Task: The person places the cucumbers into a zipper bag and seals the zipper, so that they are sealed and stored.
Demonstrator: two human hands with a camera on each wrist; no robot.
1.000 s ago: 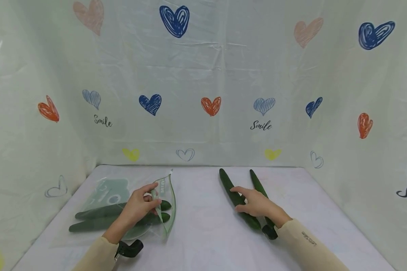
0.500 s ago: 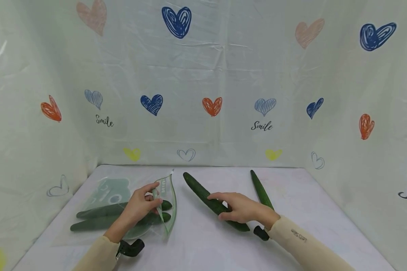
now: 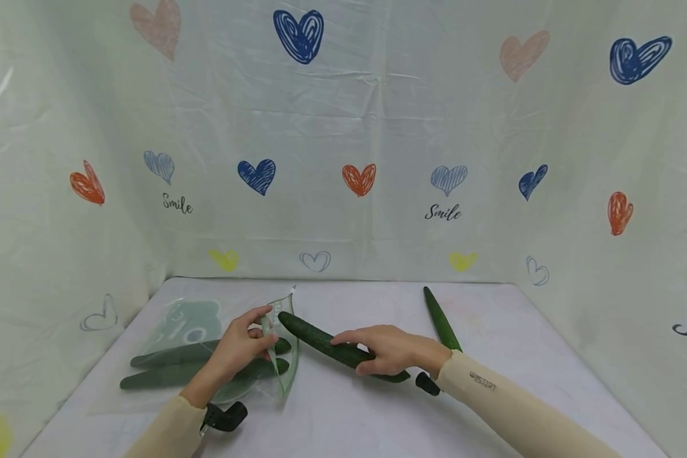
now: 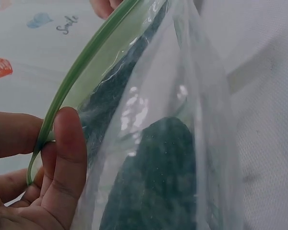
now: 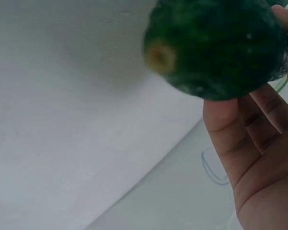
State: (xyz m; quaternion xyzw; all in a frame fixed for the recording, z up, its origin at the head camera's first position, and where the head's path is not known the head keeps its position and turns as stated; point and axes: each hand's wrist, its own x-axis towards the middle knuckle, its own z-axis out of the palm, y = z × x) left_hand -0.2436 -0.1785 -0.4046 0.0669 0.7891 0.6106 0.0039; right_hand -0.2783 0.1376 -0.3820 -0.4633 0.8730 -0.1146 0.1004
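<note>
White plastic sheeting printed with hearts, a curtain, rises beyond both hands at the far edge of the white tabletop, well past the reach of either grip. On that surface, a clear zip-lock bag spreads out to the left of the left hand, which pinches its near lip between thumb and fingers so that the mouth gapes toward the right hand. Two cucumbers lie side by side inside, under and beyond the left wrist, their ends near the opening. The right hand is clamped about a third, the held cucumber, thumb on the near side and fingers over the far; its free end points leftward from the grip and overlaps the bag's mouth in the head view, though whether it has passed inside I cannot tell. A spare cucumber lies behind the right wrist, untouched. The step in hand looks like loading; the next move probably calls for a leftward slide past the green zip edge, lip held apart, tip kept off the film. Bare surface in front of the right hand leaves room to swing the cucumber into line.
</note>
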